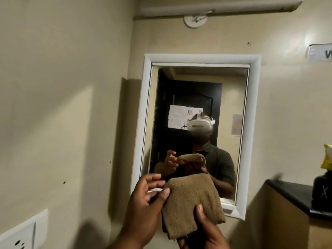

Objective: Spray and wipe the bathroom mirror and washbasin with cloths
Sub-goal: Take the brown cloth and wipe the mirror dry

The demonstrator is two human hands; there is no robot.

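A folded brown cloth [193,203] is held up in front of the lower edge of the mirror [231,97], which has a white frame and hangs on the beige wall. My right hand [203,229] grips the cloth from below, thumb on its front face. My left hand [145,198] touches the cloth's upper left corner with its thumb, while its fingers are spread and loose. The mirror reflects both hands, the cloth and a dark door behind. The washbasin is out of view.
A black countertop [294,196] juts out at the right with a dark object [323,193] and a yellow packet [327,159] on it. A white switch plate [21,232] sits low on the left wall. A tube light fixture [215,6] runs above the mirror.
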